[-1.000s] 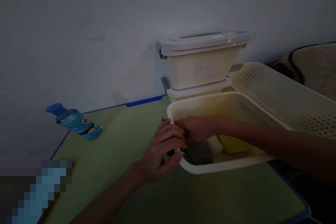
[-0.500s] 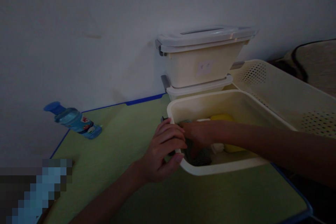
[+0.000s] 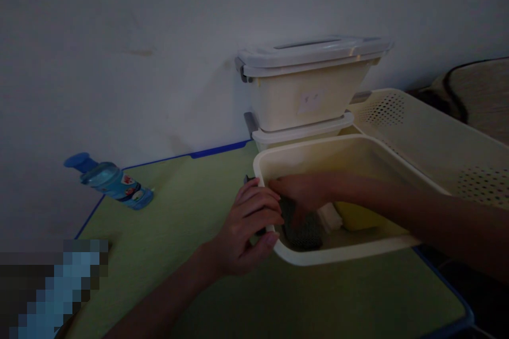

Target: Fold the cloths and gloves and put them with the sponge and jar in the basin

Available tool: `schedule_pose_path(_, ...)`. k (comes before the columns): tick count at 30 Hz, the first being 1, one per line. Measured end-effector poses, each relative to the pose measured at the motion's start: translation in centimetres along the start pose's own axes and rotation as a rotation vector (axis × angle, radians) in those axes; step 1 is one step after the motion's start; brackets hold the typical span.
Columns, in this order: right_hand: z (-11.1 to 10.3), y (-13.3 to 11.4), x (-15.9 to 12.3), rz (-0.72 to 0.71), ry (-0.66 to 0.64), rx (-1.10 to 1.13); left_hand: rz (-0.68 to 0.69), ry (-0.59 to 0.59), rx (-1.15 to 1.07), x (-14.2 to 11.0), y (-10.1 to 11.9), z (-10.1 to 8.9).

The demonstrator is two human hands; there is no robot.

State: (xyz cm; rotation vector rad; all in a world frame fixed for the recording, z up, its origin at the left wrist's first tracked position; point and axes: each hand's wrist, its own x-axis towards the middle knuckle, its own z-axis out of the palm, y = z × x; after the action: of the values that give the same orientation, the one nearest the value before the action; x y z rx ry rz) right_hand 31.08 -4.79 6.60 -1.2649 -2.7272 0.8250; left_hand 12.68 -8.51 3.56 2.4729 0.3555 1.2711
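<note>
My left hand [image 3: 248,225] is closed on the left rim of a cream plastic storage bin [image 3: 338,256], fingers over the edge and thumb in front. Inside that bin, my right hand [image 3: 304,190] reaches down at the left end, its fingers around a dark grey textured cloth [image 3: 306,235]; the fingertips are partly hidden. Beside the cloth lie a folded white cloth [image 3: 331,217] and a yellow item [image 3: 358,216], partly covered by my right forearm.
Behind the bin, a lidded cream box [image 3: 286,100] stands on another lidded box [image 3: 302,135]. A perforated cream basket [image 3: 437,137] is at the right. On the green tabletop [image 3: 191,196], a blue bottle [image 3: 123,183] stands at the left. A wall runs behind.
My right hand and the dark grey cloth have shifted slightly within the bin. The white cloth and yellow item look pushed a little to the right. My left hand stays on the rim.
</note>
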Motion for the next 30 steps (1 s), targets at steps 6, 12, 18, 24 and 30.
schedule_pose_path(6,-2.7,-0.7,-0.8,0.171,-0.081,-0.200,-0.007,0.013,0.003,0.0,0.0,0.1)
schedule_pose_path(12,-1.9,1.3,-1.1,0.227,-0.267,-0.142,-0.006,0.012,-0.005,-0.1,0.0,0.1)
schedule_pose_path(18,-0.6,2.6,-0.8,0.168,-0.239,-0.067,-0.003,0.004,0.002,0.0,0.0,0.0)
schedule_pose_path(24,-0.6,1.9,-0.5,0.184,-0.290,-0.116,0.007,-0.003,0.012,0.0,0.0,0.0)
schedule_pose_path(30,-0.9,1.4,0.0,0.222,-0.391,-0.155,0.016,0.007,0.020,0.1,0.0,0.0)
